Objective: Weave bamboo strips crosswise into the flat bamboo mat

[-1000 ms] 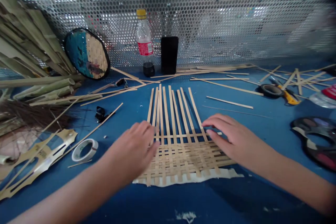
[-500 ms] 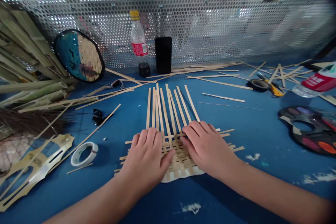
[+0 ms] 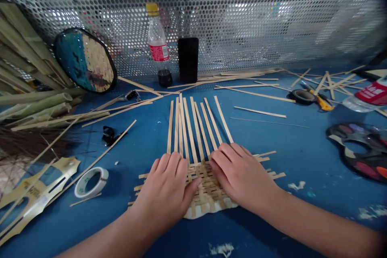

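Note:
A partly woven mat of thin bamboo strips (image 3: 199, 145) lies on the blue table (image 3: 302, 161), with loose upright strips fanning away from me. My left hand (image 3: 167, 189) lies flat on the mat's woven left part, fingers stretched out. My right hand (image 3: 238, 175) presses flat on the woven right part, fingers together and extended toward the middle. A white strip of paper or tape (image 3: 208, 209) shows under the mat's near edge.
A plastic bottle (image 3: 157, 44) and a black phone (image 3: 188, 59) stand against the perforated metal screen. A painted woven fan (image 3: 84, 60), bamboo stalks (image 3: 33, 102) and a tape roll (image 3: 91, 180) lie left. Black tape (image 3: 302, 96), a yellow cutter (image 3: 322, 102) and a paint palette (image 3: 361, 151) are right.
Both hands have come down from hovering over the mat's sides to lying flat on its woven part, close together. The mat's cross strips have shifted and the view has tilted slightly.

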### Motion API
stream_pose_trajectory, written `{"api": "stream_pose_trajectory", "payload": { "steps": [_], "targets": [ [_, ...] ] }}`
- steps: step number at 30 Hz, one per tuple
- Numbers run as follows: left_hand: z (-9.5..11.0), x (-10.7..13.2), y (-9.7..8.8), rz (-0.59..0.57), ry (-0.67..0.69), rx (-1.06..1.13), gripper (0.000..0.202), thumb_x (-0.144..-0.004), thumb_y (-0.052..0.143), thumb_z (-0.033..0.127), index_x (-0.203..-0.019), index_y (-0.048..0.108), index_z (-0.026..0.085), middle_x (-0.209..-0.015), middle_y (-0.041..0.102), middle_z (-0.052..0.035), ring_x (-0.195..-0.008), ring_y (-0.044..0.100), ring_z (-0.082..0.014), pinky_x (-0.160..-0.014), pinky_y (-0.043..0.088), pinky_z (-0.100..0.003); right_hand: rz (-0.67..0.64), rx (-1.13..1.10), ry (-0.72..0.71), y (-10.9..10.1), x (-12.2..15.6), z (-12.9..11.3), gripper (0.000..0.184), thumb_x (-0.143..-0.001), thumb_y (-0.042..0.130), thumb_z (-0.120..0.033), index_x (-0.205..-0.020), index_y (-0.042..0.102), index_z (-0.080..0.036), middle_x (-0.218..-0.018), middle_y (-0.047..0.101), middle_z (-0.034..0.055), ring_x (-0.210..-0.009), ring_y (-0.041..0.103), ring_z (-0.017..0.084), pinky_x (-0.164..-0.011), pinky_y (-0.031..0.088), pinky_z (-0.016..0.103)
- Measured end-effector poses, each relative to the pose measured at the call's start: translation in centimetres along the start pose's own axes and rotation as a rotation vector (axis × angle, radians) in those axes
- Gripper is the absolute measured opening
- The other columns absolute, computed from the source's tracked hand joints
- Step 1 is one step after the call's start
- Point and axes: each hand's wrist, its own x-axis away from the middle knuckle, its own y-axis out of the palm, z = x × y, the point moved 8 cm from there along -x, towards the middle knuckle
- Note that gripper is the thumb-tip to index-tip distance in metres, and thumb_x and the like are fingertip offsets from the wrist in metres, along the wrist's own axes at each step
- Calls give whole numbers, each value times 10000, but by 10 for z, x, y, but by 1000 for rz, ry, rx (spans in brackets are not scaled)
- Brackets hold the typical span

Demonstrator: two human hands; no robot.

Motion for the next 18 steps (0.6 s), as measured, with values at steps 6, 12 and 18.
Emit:
{"api": "stream_pose_trajectory", "payload": {
  "steps": [6,12,18],
  "targets": [
    [2,3,-6,58,8,-20,330,-960,421,434,-897,582,153,-902,600,-130,-807,553,-292,-679,504,-465,-7,10,0,-1,2,0,160,-959,426,-187,-882,565,-170,-860,549,79,-800,485,219,-702,391,363],
    [-1,4,-24,79,8,-41,269,-949,367,178,-985,631,138,-956,648,-129,-908,607,-284,-800,528,-477,-5,-2,5,-7,5,2,212,-981,401,-222,-988,607,-173,-908,586,84,-852,514,235,-756,411,397],
    [16,10,-3,-21,200,-1,486,-1008,356,369,-1436,436,153,-1507,452,-85,-1389,398,-285,-1089,423,-469,38,-130,32,-10,3,9,263,-996,380,-182,-1041,638,-165,-937,627,83,-866,546,226,-744,465,384]
  ]
}}
